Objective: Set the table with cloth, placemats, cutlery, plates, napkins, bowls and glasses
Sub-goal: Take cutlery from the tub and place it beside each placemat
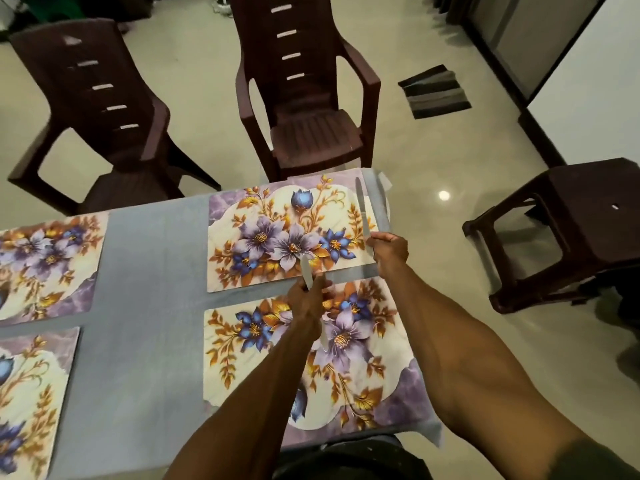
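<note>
A grey cloth (152, 271) covers the table, with several floral placemats on it. My right hand (389, 249) grips a table knife (362, 209) by its handle; the blade lies along the right edge of the far right placemat (277, 237). My left hand (306, 301) holds another piece of cutlery (306, 271), blade up, over the gap between the far mat and the near right placemat (346, 358). Its lower end shows pale below my wrist.
Two more placemats (48, 265) (31, 393) lie on the left. Two dark brown plastic chairs (304, 98) (100, 126) stand beyond the table's far edge, a brown stool (571, 230) to the right, and a striped mat (434, 91) on the floor.
</note>
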